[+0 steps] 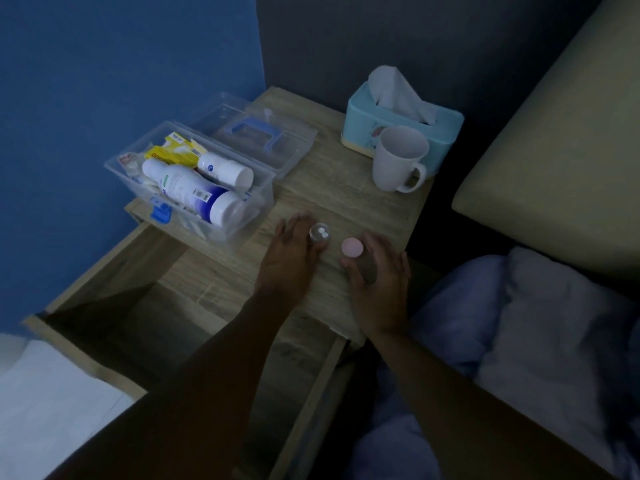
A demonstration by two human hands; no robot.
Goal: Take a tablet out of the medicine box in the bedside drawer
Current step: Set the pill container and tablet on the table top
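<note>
Presently, the head view shows a clear plastic medicine box [194,188] standing open at the left of the bedside table top [346,202], its transparent lid [256,133] with a blue handle lying just beyond it. Inside lie two white bottles [194,188] on their sides and yellow packets [173,150]; a blue latch sits on the near wall.

Right of the box, near the table's front edge, a small clear cap [320,233] holds two white tablets [323,232]. The left hand [289,258] rests palm-down on the table with fingers spread and slack; its fingertips touch the cap's left side, and whether they grip it cannot be told. The left forearm runs back over the open drawer [173,327], which is pulled out toward the viewer.

The right hand [379,278] is curled around a small dark bottle [367,268] topped by a pink lid [352,247], thumb on the near left side, fingers wrapped on the right. The bottle leans toward the cap but stays apart from it.

At the far right stand a white mug [398,159] and, touching behind it, a teal tissue box [401,123]. Bedding [536,323] lies at the right.
</note>
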